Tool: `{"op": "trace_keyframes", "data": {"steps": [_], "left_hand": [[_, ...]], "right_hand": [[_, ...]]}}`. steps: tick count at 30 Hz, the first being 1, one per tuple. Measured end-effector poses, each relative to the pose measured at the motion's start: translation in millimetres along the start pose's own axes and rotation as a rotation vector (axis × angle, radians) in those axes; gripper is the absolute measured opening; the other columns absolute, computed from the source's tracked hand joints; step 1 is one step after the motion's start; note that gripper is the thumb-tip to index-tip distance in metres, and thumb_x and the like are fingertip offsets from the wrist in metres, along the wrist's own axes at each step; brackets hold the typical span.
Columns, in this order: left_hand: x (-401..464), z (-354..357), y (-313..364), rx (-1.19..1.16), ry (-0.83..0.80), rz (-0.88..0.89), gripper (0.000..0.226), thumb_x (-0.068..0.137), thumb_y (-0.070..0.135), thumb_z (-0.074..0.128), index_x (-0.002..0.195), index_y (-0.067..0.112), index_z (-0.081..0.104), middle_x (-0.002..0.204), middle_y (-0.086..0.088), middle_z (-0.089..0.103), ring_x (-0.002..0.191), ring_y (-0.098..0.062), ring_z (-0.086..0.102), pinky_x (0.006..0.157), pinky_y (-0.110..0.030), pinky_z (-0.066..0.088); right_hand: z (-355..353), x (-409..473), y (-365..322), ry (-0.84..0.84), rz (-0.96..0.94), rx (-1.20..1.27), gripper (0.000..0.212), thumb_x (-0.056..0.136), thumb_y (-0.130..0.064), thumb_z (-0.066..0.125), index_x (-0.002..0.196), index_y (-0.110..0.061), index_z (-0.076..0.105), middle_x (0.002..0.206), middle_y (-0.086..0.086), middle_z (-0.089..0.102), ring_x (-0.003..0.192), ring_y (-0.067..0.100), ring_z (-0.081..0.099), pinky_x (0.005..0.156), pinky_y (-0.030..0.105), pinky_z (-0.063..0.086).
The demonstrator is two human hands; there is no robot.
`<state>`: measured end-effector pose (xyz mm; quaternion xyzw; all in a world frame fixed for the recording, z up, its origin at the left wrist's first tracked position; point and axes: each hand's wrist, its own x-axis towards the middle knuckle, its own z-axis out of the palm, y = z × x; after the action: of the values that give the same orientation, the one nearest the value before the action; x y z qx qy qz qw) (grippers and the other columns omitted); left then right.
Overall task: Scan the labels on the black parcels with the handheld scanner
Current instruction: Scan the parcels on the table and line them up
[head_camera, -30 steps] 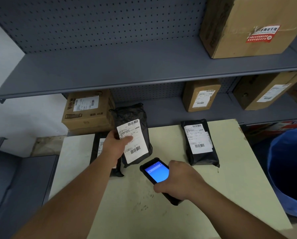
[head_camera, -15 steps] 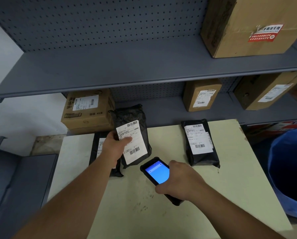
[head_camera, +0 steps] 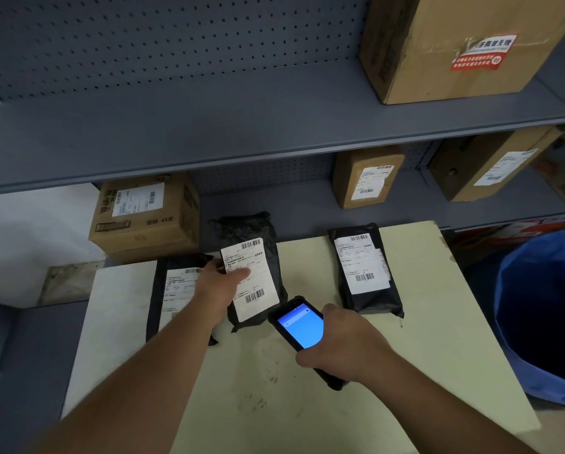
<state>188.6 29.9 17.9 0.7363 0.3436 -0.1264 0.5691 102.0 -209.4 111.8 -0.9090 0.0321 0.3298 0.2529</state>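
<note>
My left hand point(head_camera: 216, 286) holds a black parcel point(head_camera: 251, 247) tilted up above the table, its white barcode label facing me. My right hand point(head_camera: 343, 345) grips the black handheld scanner point(head_camera: 299, 326), whose blue screen is lit; its top end points at the lower barcode of the held parcel, a short gap away. A second black parcel point(head_camera: 173, 290) lies flat under my left forearm, partly hidden. A third black parcel point(head_camera: 363, 270) with a white label lies flat on the table to the right.
The pale table point(head_camera: 422, 339) stands against a grey shelf unit point(head_camera: 241, 132). Cardboard boxes point(head_camera: 143, 217) sit on the lower shelf, with a large box point(head_camera: 438, 44) on the upper one. A blue-lined bin point(head_camera: 543, 316) stands at the right.
Both hands stay almost still. The held parcel and the scanner keep the same pose; only the view shifts slightly.
</note>
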Motion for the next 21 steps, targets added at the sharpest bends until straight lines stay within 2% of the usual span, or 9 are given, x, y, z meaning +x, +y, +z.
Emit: {"op": "trace_keyframes", "data": {"steps": [4,6,8,11,14,19,21], "left_hand": [[6,21,-5,-0.032,-0.043,-0.047,0.037,0.088,0.019,0.082,0.122,0.016,0.067,0.109,-0.003,0.075,0.094,-0.023,0.073,0.074,-0.036,0.059],[9,33,-9,-0.045,-0.061,-0.054,0.026,0.089,0.016,0.081,0.111,0.017,0.068,0.101,-0.002,0.075,0.09,-0.022,0.073,0.072,-0.036,0.059],[12,46,-13,-0.035,-0.067,-0.063,0.019,0.088,0.016,0.081,0.102,0.018,0.069,0.1,-0.004,0.077,0.088,-0.024,0.075,0.078,-0.04,0.062],[15,63,-17,-0.015,-0.08,-0.109,0.018,0.087,0.021,0.082,0.102,0.018,0.072,0.101,-0.008,0.08,0.088,-0.028,0.077,0.086,-0.047,0.063],[19,78,-20,-0.014,-0.098,-0.137,0.019,0.089,0.023,0.079,0.106,0.016,0.074,0.101,-0.009,0.08,0.092,-0.03,0.077,0.088,-0.049,0.063],[24,100,-23,0.007,-0.108,-0.172,0.01,0.091,0.024,0.078,0.097,0.02,0.071,0.104,-0.009,0.079,0.094,-0.032,0.076,0.089,-0.05,0.062],[26,107,-23,0.019,-0.112,-0.186,0.012,0.091,0.025,0.078,0.098,0.019,0.071,0.104,-0.009,0.078,0.094,-0.032,0.076,0.089,-0.05,0.062]], "right_hand": [[-6,6,14,0.0,0.03,0.025,0.052,0.068,-0.047,0.081,0.104,-0.022,0.053,0.097,-0.006,0.059,0.088,0.014,0.063,0.069,0.03,0.051],[-9,9,21,0.005,0.045,0.042,0.053,0.068,-0.047,0.082,0.105,-0.022,0.053,0.097,-0.006,0.059,0.089,0.014,0.063,0.07,0.031,0.052],[-13,13,29,0.007,0.059,0.048,0.055,0.068,-0.047,0.082,0.107,-0.022,0.053,0.099,-0.005,0.06,0.091,0.014,0.064,0.073,0.032,0.055],[-19,18,40,0.007,0.078,0.055,0.057,0.067,-0.047,0.082,0.109,-0.023,0.052,0.1,-0.005,0.06,0.091,0.014,0.064,0.075,0.033,0.057],[-24,21,50,0.006,0.09,0.073,0.057,0.068,-0.047,0.083,0.109,-0.024,0.052,0.099,-0.006,0.058,0.092,0.013,0.064,0.075,0.032,0.056],[-31,25,64,0.009,0.109,0.098,0.052,0.069,-0.047,0.082,0.103,-0.024,0.05,0.096,-0.007,0.058,0.086,0.011,0.062,0.064,0.027,0.048],[-33,26,68,0.008,0.12,0.106,0.052,0.068,-0.047,0.082,0.101,-0.023,0.05,0.096,-0.006,0.06,0.086,0.012,0.062,0.065,0.028,0.048]]}}
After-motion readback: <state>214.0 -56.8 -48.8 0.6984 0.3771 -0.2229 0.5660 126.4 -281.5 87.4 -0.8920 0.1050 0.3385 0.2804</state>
